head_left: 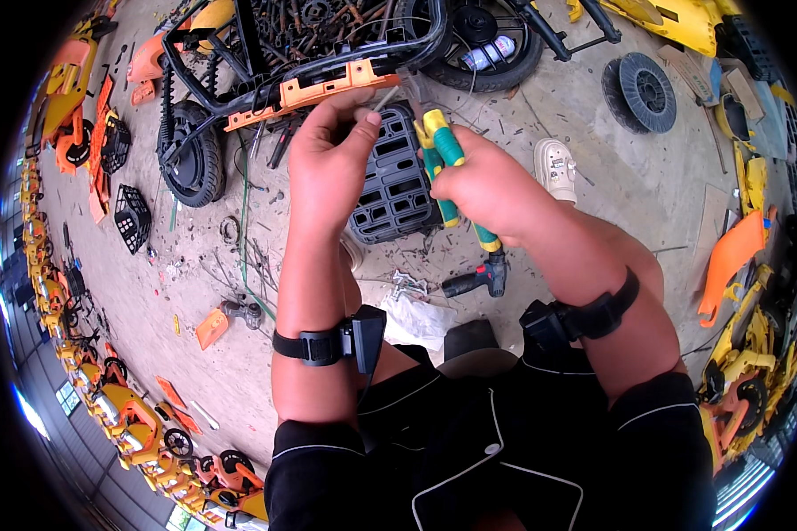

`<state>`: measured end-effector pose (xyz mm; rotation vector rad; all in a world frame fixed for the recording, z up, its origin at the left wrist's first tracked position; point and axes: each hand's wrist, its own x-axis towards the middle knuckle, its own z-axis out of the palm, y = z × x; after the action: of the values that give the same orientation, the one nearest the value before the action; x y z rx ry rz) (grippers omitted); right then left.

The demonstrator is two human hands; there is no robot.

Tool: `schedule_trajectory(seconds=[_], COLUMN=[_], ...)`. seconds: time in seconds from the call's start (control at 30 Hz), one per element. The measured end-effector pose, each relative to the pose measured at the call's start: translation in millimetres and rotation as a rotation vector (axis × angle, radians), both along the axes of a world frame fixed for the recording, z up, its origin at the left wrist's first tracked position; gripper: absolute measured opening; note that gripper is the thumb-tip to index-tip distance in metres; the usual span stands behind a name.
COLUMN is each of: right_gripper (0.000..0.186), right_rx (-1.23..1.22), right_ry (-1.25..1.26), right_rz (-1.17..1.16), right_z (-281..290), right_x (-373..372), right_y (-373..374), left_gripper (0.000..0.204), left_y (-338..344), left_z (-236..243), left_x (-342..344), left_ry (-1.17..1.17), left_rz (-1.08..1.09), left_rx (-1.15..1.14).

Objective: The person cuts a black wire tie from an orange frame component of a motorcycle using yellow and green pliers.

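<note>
My right hand (480, 181) is closed around pliers (443, 142) with green and yellow grips. Their metal jaws point away from me, close to my left fingertips. Between the thumb and fingers of my left hand (332, 146) is a thin light strip (385, 97), too small to name for sure. Both hands are above a black slatted plastic panel (390, 190) on the floor. Just beyond my left hand runs an orange plastic strip (328, 85) along a black metal frame (429, 40).
A cordless drill (483, 279) and a white plastic bag (416, 319) lie near my feet. Small wheels (195, 155) flank the frame, which has metal scrap inside. Two round discs (646, 93) lie at right. Orange and yellow vehicle parts (119, 416) line both sides.
</note>
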<state>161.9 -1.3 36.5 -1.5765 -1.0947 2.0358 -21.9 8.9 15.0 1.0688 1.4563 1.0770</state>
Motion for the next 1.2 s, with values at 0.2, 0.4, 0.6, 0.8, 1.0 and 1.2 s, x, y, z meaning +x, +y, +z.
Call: schedule_trajectory(seconds=[0.2,0.4,0.6,0.8,1.0,1.2], right_gripper=[0.061,0.073,0.073,0.072,0.071,0.067], right_rx=[0.093,0.214,0.281,0.389,0.443,0.502], right_ry=[-0.134,-0.243,-0.300,-0.322,-0.337,-0.403], right_rz=[0.129,0.226,0.254,0.272,0.310,0.365], right_z=[4.0,8.1,2.4,-4.6,-8.4,-12.0], right_x=[-4.1,-7.2,-8.7,-8.2,-6.2,-2.7], right_y=[-1.6,-4.5,-7.0,-9.4,-8.1,-7.1], left_gripper=[0.024,0.026,0.025,0.025,0.024,0.025], left_y=[1.8,1.1,1.1,1.1,0.9,1.1], left_z=[-2.8,-1.6,-0.7,-1.1,-0.3,2.0], left_x=[0.4,0.3,0.1,-1.9,-3.9,-6.0], left_ry=[-0.048,-0.027,-0.054,-0.064,-0.074,-0.090], left_rz=[0.062,0.055,0.052,0.057,0.059,0.054], left_rx=[-0.011,-0.019,-0.014,-0.028,-0.041,-0.052])
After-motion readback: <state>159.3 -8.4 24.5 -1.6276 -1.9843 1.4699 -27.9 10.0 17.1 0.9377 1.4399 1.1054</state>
